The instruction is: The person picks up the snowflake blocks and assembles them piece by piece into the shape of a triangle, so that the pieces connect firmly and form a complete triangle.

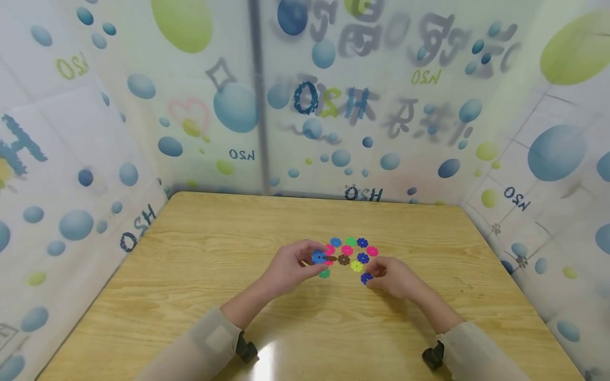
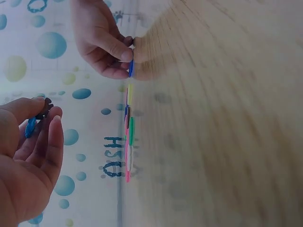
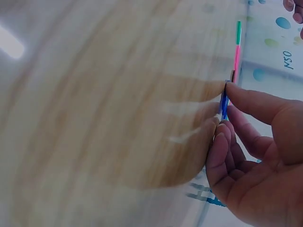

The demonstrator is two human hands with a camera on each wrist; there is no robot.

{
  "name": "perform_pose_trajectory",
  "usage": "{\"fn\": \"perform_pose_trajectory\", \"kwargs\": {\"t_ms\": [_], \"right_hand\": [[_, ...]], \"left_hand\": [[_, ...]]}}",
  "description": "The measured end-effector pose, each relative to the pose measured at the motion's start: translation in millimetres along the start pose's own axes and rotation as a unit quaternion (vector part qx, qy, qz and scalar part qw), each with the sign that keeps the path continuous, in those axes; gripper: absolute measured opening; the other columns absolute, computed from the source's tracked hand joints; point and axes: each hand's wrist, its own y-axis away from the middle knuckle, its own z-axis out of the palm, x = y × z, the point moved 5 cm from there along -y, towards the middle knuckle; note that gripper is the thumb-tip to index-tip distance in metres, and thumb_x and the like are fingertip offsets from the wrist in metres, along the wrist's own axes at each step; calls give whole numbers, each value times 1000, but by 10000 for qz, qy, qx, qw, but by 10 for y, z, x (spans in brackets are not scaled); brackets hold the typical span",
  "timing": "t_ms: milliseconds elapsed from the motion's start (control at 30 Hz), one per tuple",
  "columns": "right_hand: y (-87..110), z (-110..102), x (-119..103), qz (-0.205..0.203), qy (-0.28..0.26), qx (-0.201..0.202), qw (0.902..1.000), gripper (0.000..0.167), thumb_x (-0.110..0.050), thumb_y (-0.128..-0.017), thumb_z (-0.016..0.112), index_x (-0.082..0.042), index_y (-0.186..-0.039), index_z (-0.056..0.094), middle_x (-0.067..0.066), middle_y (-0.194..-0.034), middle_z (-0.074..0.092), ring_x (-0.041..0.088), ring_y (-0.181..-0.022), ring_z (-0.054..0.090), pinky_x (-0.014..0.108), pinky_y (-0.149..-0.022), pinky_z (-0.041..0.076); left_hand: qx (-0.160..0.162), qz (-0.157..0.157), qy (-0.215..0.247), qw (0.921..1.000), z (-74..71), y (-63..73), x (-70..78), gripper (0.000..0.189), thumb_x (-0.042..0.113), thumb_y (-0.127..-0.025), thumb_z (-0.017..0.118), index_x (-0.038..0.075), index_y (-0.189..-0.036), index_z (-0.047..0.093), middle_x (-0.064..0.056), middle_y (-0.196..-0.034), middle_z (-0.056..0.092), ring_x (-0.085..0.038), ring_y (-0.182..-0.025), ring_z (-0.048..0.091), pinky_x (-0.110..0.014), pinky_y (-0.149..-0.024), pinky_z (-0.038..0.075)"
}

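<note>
My left hand [image 1: 288,267] is raised above the table at the left of a group of notched plastic discs. It pinches a blue notched disc [image 1: 319,257] with a brown notched disc [image 2: 45,109] joined to it at an angle. The thumb and fingertips hide part of both. On the right, my right hand [image 1: 393,276] is low at the tabletop and grips a dark blue notched disc [image 1: 366,278] by its edge between thumb and fingers. That disc lies flat on or just above the wood, partly covered by the fingertips.
Loose notched discs lie flat between the hands: yellow [image 1: 357,266], brown [image 1: 343,260], pink [image 1: 372,251], light green [image 1: 351,241] and several others. A green disc [image 1: 324,273] lies below the left fingers. The wooden table [image 1: 214,227] meets a patterned curtain [image 1: 295,143] behind.
</note>
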Motion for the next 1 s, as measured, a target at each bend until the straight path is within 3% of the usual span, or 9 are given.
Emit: {"fn": "perform_pose_trajectory", "kwargs": {"t_ms": [100,233,400,533,700,867,1000], "right_hand": [[13,11,4,27,-81,-68,9999,25,-13,-92,88,-10,-112,72,4,-108,69,21,-101,62,40,-93,56],[45,21,-10,-170,-199,-194,9995,28,-10,-91,89,-9,-110,69,5,-104,67,21,-96,60,35,-84,54],[86,30,-63,-380,-611,-285,9970,19,-15,-98,83,-10,-113,71,4,-102,68,19,-92,61,27,-73,54],[106,18,-169,-578,-1531,-325,9860,24,-23,-106,75,-6,-122,74,14,-108,75,26,-96,73,33,-82,66],[140,-13,-341,-671,-2365,-273,9689,33,-30,-109,71,-6,-131,75,24,-124,76,34,-109,76,44,-95,67],[152,-13,-460,-533,-2922,-208,9547,34,-25,-109,72,1,-131,75,23,-121,79,24,-106,81,40,-97,67],[160,-5,-503,-470,-3186,-216,9465,35,-22,-108,72,6,-130,73,21,-116,81,22,-102,82,38,-95,67]], "left_hand": [[-14,-124,130,9998,4,1,-27,34,22,-98,86,20,-130,77,2,-92,76,-12,-81,67,-22,-62,51],[-12,-261,247,9994,5,4,-38,34,23,-97,87,20,-129,77,2,-87,73,-14,-78,64,-23,-58,46],[-42,-373,397,9985,11,6,-32,35,22,-97,87,18,-130,77,1,-88,75,-15,-78,69,-23,-58,49],[-82,-428,543,9976,23,6,-38,35,21,-97,86,17,-131,76,0,-89,76,-15,-78,72,-23,-58,51],[-117,-423,637,9970,41,5,-41,34,21,-98,86,17,-130,76,-1,-90,78,-16,-78,72,-25,-59,53],[-175,-334,786,9962,62,1,-29,33,19,-99,85,14,-130,76,-4,-98,80,-28,-88,78,-46,-76,67],[-217,-296,935,9949,74,-2,-16,33,16,-99,84,11,-130,75,-7,-105,81,-34,-96,80,-58,-89,66]]}}
